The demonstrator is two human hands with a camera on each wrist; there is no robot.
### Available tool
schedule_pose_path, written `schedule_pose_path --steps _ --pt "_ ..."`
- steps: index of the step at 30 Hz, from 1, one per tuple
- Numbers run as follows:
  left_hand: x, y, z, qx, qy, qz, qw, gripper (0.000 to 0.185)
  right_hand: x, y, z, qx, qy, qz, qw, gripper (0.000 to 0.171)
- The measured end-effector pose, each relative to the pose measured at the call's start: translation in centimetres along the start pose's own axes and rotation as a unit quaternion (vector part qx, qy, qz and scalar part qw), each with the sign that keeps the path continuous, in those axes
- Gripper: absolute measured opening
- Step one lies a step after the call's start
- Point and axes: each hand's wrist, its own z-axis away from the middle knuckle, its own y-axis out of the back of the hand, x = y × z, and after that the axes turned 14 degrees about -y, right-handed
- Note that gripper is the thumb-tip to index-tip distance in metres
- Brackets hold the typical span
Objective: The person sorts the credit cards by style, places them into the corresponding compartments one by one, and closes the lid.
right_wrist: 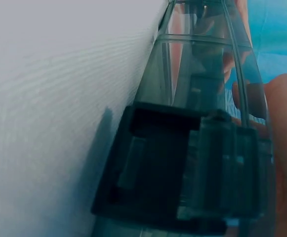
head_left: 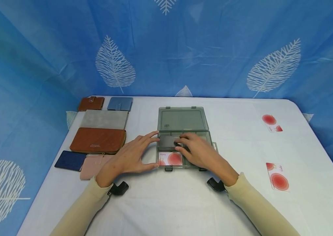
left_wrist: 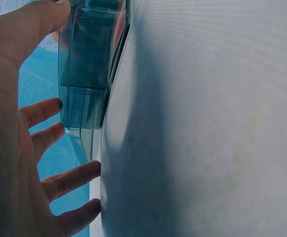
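1. Far left on the white table (head_left: 160, 209) lie a navy wallet (head_left: 70, 160), a large brown wallet (head_left: 97, 139), a small brown wallet (head_left: 91, 103), a grey flat piece (head_left: 104, 118), a pink wallet (head_left: 91, 167) and a blue wallet (head_left: 120, 104). The left wrist hides part of the pink one.
2. The left hand (head_left: 134, 154) has its fingers spread at the box's left side, its thumb by the near corner.
3. Mid-table sits the box (head_left: 204, 135), translucent grey-green and divided, its lid (head_left: 183, 119) laid back. Inside are a dark grey piece (head_left: 166, 143) and, nearer, a red-and-white card (head_left: 170, 158).
4. The right hand (head_left: 199, 150) bends over the box, blocking compartments; I cannot tell whether its fingers grip.
5. Far right lie an upper card (head_left: 271, 122) and a lower card (head_left: 278, 177).
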Motion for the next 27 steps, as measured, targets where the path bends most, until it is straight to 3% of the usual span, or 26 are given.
schedule_pose_path --steps 10,16,21,27 --pt "0.0 0.0 0.0 0.004 -0.006 0.002 1.0 0.091 0.2 0.2 0.3 -0.009 -0.008 0.012 1.0 0.043" --pt "0.2 0.0 0.0 0.008 -0.004 -0.004 0.9999 0.093 1.1 2.0 1.2 0.023 -0.009 0.009 1.0 0.038" --pt "0.3 -0.1 -0.1 0.006 0.004 -0.008 0.9999 0.094 3.6 4.0 3.0 0.064 -0.037 -0.016 0.997 0.037" --pt "0.3 -0.1 -0.1 0.006 0.003 -0.005 1.0 0.093 8.4 6.8 5.3 0.091 -0.104 -0.044 0.989 0.039"
